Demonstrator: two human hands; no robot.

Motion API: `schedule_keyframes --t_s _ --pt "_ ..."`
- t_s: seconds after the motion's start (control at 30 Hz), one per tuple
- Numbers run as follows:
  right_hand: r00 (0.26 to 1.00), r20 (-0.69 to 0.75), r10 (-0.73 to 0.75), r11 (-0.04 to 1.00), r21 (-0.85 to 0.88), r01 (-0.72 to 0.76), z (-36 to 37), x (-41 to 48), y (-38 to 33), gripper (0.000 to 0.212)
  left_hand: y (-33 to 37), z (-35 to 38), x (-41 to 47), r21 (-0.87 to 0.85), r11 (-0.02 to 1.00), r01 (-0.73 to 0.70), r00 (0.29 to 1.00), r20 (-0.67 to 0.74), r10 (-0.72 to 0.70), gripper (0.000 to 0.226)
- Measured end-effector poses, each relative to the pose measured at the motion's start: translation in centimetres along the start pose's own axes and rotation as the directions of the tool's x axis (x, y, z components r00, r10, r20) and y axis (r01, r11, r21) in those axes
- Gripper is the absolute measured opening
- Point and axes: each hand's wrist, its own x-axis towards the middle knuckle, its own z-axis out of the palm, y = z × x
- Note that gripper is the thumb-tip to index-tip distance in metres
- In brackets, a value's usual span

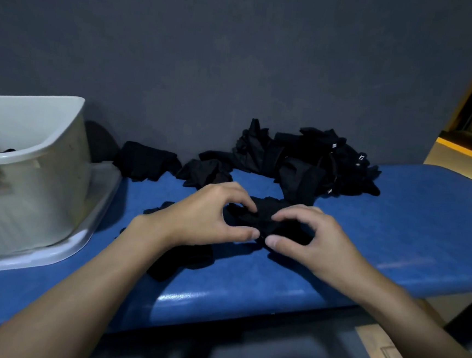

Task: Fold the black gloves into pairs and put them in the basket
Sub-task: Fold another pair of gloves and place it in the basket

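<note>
One black glove (266, 210), folds indistinct.

Basket (31, 161) left, pile (302, 161) back right, on a bench (396, 221).
The basket stands in a tray (95, 212); the pile lies against the wall (239, 65) (two strays (145, 163) between it and the basket); before the pile, left hand (206, 216) and right hand (317, 243) pinch one glove (265, 218).
</note>
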Motion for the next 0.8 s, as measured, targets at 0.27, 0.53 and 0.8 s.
schedule_keyframes --t_s 0.27,0.53,0.8 --pt "0.997 0.079 0.008 0.997 -0.071 -0.002 0.1 -0.1 0.6 0.037 0.1 0.4 -0.8 0.191 0.98 0.058 0.988 0.13 -0.084 0.059" --pt "0.999 0.042 0.001 0.998 0.064 -0.003 0.0 2.3 -0.3 0.008 -1.2 -0.9 -0.7 0.114 0.988 0.108 0.994 -0.017 -0.107 0.051" --pt "0.983 0.185 0.0 1.0 -0.013 0.002 3.8 9.5 -1.7 0.015 -5.5 -3.3 -1.2 0.3 0.895 0.329 0.942 -0.174 -0.288 0.038"
